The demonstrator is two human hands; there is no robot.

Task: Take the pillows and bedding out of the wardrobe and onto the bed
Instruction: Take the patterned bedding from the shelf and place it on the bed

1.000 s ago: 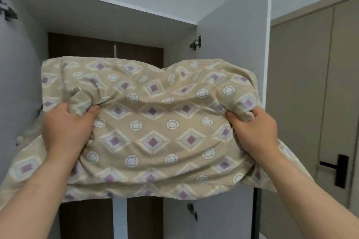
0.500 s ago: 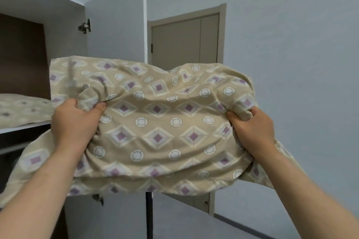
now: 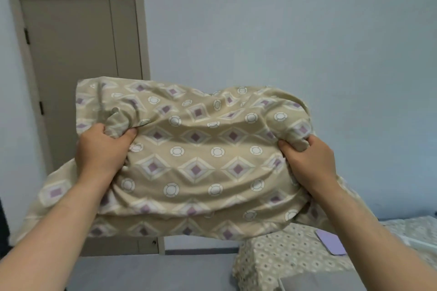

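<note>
A beige pillow (image 3: 194,160) with purple diamonds and white circles hangs in the air in front of me at chest height. My left hand (image 3: 101,149) grips its upper left part with fabric bunched between thumb and fingers. My right hand (image 3: 307,160) grips its right end the same way. Loose pillowcase fabric droops below both wrists. The wardrobe is out of view. At the lower right lies a surface under a beige dotted cover (image 3: 283,257), probably the bed.
A closed grey-brown door (image 3: 78,66) stands at the left in a pale blue wall (image 3: 283,42). A small lilac flat object (image 3: 331,242) lies on the dotted cover. Grey floor (image 3: 153,271) shows below the pillow.
I have turned right, away from the wardrobe, with the pillow held in both hands. The wardrobe and its door have left the view; the room door, wall and dotted cover have come in.
</note>
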